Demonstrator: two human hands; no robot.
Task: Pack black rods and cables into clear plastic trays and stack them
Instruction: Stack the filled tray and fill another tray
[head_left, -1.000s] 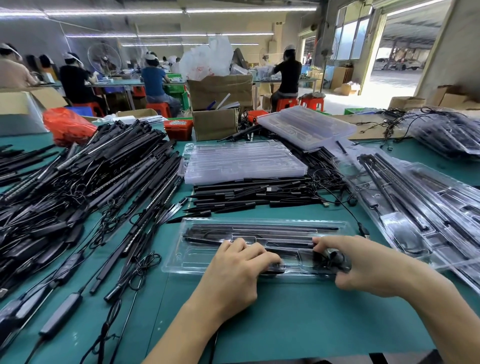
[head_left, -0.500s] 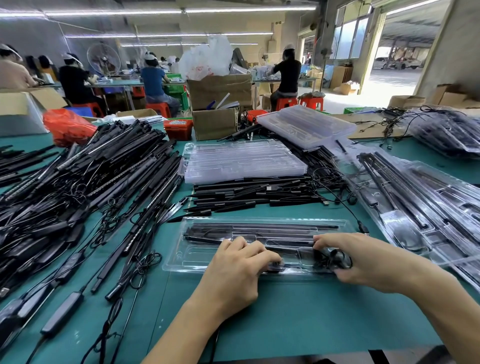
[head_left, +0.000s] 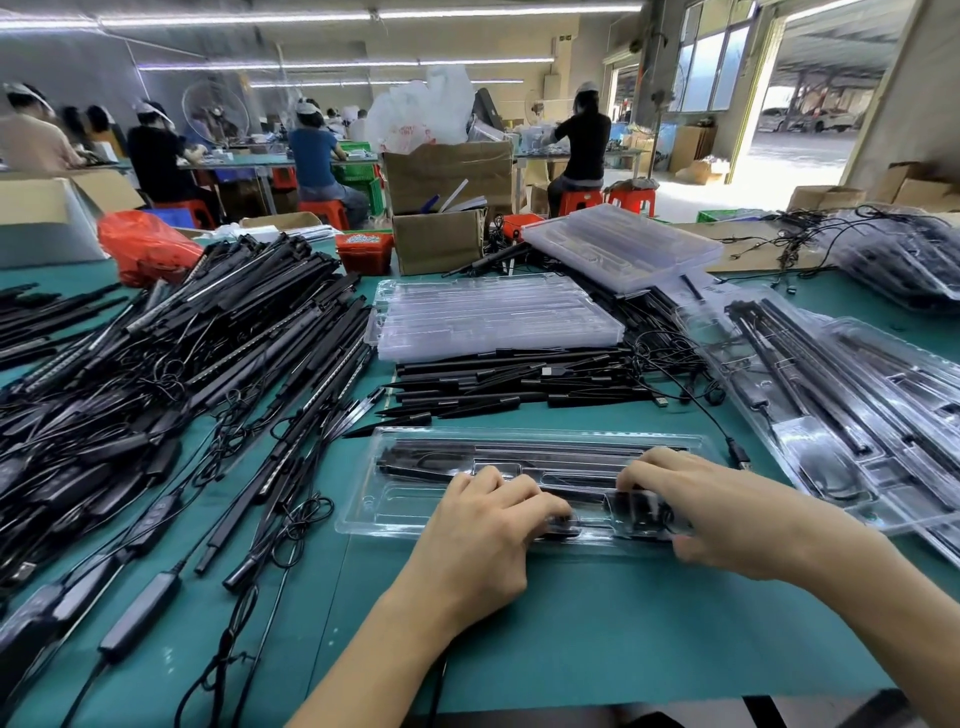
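Clear plastic tray (head_left: 395, 499) at 12 o'clock | my left hand (head_left: 488, 525), right hand (head_left: 727, 514) press curled fingertips on coiled black cable (head_left: 641, 512) | loop since tucked down, nearly seated

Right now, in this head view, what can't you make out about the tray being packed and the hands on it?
- Cable part under the left hand: its fingers cover it, so its seating in the clear tray is hidden.
- Right hand: its fingertips cover the pocket; the grip, pressing or pinching, cannot be told.
- Packed trays at right: cut off by the frame edge.
- Small red bin: contents too small to identify.
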